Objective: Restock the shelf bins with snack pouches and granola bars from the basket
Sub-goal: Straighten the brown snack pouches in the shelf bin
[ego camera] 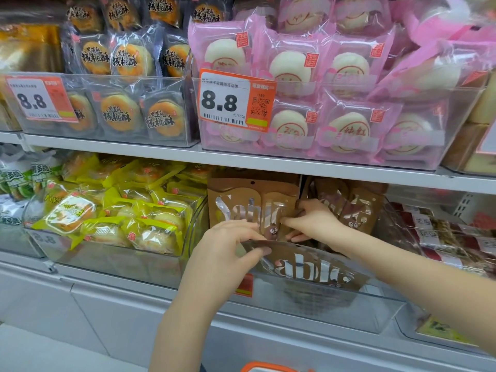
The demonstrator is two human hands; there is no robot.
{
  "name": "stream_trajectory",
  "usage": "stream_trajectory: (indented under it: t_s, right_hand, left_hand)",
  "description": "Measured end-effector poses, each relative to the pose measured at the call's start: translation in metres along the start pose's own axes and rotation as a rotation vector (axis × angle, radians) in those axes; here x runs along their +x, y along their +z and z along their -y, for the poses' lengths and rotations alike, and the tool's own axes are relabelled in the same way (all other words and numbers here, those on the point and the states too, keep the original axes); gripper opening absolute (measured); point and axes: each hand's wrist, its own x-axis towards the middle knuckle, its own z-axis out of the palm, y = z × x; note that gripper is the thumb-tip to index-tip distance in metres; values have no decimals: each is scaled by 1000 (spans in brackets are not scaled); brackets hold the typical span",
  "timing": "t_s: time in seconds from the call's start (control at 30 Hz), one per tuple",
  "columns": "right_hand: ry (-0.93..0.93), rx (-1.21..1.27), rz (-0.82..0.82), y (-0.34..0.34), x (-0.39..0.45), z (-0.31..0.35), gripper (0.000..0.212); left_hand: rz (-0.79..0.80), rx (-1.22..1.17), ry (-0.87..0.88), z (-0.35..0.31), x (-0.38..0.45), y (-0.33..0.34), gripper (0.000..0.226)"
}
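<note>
Brown pouch [308,267] — flat, matte kraft-look film with clear cut-out letters reading "Sabl…" — lies tilted across the front rim of a clear plastic bin [375,304] on the lower shelf, at 5 o'clock of the view centre. Left hand [228,253] pinches its upper left edge, fingers curled over the film. Right hand [314,221], at 1 o'clock from the left one, has its fingers curled on a standing brown pouch [252,208] inside the same bin; same cut-out lettering, small cartoon face with googly eyes near the bottom. More brown pouches [359,208] stand upright at 3 o'clock of that hand.

At 9 o'clock, a clear bin holds yellow crinkly wrappers [128,210] with pale round cakes showing through. At 3 o'clock, red-and-white wrapped bars [442,237] lie stacked. Upper shelf, 12 o'clock — pink glossy packets [335,103] of white domed buns with red stamps, behind an orange-and-white price tag [236,100] printed "8.8", with QR code and barcode. At 10 o'clock, clear packets of golden round pastries [120,111] with bold black Chinese characters; another "8.8" tag [37,99]. Orange-rimmed basket edge [271,366] at 6 o'clock.
</note>
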Motion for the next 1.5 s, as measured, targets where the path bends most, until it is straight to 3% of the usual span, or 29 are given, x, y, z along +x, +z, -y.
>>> stream_trajectory:
  t_s: [0.1,0.2,0.27,0.3,0.33,0.4,0.53,0.67,0.73,0.83,1.0,1.2,1.33,1.5]
  right_hand:
    - [-45,-15,-89,-20,-8,-9,17]
    - [-299,-243,-436,-50,-28,-25,17]
    - [-331,-376,-592,-70,-37,-36,37]
    - [-245,-422,-610,-79,-40,-38,56]
    - [-133,-481,-595,-86,-39,-44,73]
    - [-29,-605,-563,-96,-36,-52,80]
    - [-43,-412,-489,-114,-28,-34,56]
    - [-54,-453,-446,-118,-19,-19,38]
    - [-132,-455,-448,-115,-30,-19,32]
    - [-307,-426,-292,-103,-67,-21,19]
    - [-389,-466,-100,-101,-119,-32,15]
    - [-390,-427,47,-109,-128,-38,26]
    - [-344,-375,113,-116,-117,-35,25]
    - [-261,-284,220,-128,-100,-30,19]
  left_hand:
    - [-15,7,15,0,-1,-1,19]
    - [-66,-41,40,-6,-1,0,18]
    - [-90,-65,64,-12,0,4,18]
    - [-88,-61,82,-15,1,7,19]
    - [-78,-52,100,-18,1,9,19]
    - [-51,-20,125,-24,1,13,19]
    - [-65,33,170,-32,-3,14,22]
    - [-63,103,197,-32,-5,15,21]
    - [-66,134,220,-31,-4,17,20]
    - [-77,216,254,-33,-1,21,18]
    - [-19,231,347,-42,0,32,18]
    - [43,340,384,-54,-5,42,40]
    - [17,462,387,-56,-2,45,16]
    - [-46,419,442,-48,0,46,25]
